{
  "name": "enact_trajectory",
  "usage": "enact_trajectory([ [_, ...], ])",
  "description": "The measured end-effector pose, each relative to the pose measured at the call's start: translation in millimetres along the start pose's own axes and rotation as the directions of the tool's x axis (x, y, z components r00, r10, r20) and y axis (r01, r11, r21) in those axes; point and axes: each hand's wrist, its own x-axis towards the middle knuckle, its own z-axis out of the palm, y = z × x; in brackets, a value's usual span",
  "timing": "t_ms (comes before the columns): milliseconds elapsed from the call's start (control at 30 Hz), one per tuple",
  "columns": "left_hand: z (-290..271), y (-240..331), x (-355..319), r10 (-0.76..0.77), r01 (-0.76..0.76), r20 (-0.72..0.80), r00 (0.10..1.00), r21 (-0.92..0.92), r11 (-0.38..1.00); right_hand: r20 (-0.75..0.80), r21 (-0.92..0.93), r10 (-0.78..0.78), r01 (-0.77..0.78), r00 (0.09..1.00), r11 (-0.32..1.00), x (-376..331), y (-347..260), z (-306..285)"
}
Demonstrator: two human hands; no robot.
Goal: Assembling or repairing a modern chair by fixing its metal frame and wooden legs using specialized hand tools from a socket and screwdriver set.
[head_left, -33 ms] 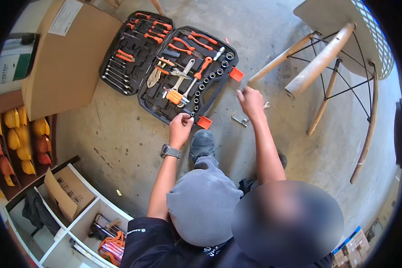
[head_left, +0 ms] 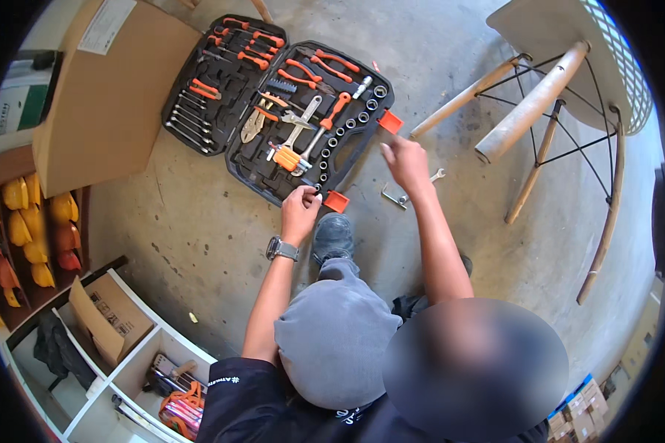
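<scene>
An open black tool case lies on the floor ahead of me, fitted with orange-handled pliers, wrenches and a curved row of sockets. At its near edge, the fingers of my left hand are closed in a pinch around a small socket at the row's end. My right hand hangs over the floor, just right of the case, near the far orange latch. Its fingers are curled together; whatever they may hold is hidden. A wrench and an L-shaped hex key lie below that hand.
A wooden-legged chair lies tipped over at the right. On the left are a large cardboard box, yellow and red hard hats on a shelf and a white cubby unit. My shoe rests beside the near orange latch.
My right hand has shifted slightly left, closer to the far orange latch. The left hand stays at the case's near edge.
</scene>
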Motion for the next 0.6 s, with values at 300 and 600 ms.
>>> enact_trajectory([
  [300, 0.7, -3.4, 2.8, 0.087, -0.082, -0.076, 0.993, 0.062, 0.995, 0.198, -0.121, -0.440, 0.467, 0.876, 0.876, 36.3, -83.2, 53.0],
  [600, -5.1, 9.7, 9.5, 0.054, -0.050, -0.078, 0.995, 0.055, 0.997, 0.157, -0.144, -0.435, 0.456, 0.887, 0.878, 41.3, -70.2, 72.9],
])
